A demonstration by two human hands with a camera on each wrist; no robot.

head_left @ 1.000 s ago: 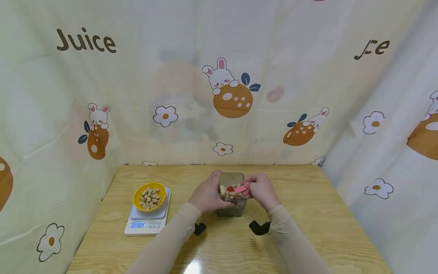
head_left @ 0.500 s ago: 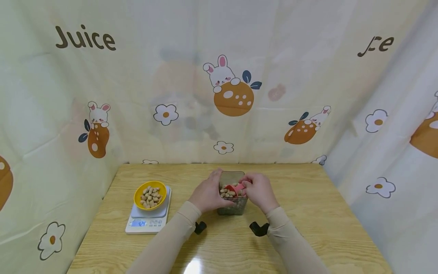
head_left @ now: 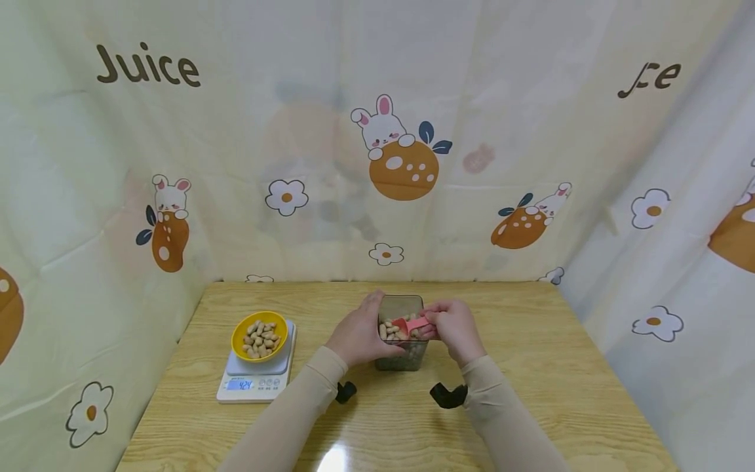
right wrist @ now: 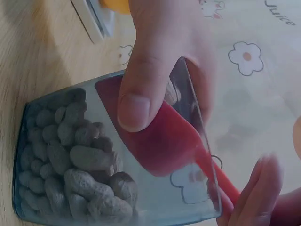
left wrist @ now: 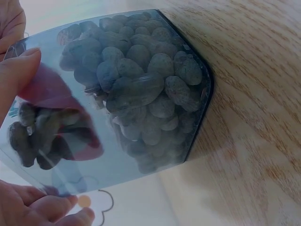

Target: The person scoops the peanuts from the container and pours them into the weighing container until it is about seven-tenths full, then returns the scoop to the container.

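A clear grey box (head_left: 404, 362) stands upright on the table, partly filled with unshelled peanuts (right wrist: 89, 155). My left hand (head_left: 356, 334) grips the box from the left, its thumb (right wrist: 136, 110) pressed on the near wall. With my right hand (head_left: 457, 328) I pinch the handle of a red scoop (head_left: 417, 322) at the box's right rim. The scoop's bowl (right wrist: 164, 136) is inside the box, above the main heap; through the wall in the left wrist view, several peanuts (left wrist: 44, 134) lie in it.
To the left, a yellow bowl (head_left: 236, 337) holding peanuts sits on a white kitchen scale (head_left: 250, 390) whose display reads 424. A printed curtain (head_left: 324, 131) hangs behind and beside the wooden table (head_left: 531, 367).
The right hand tilted the scoop about half a second ago, then shifted slightly right, and the scoop's handle now lies flatter. The left hand keeps its grip on the box.
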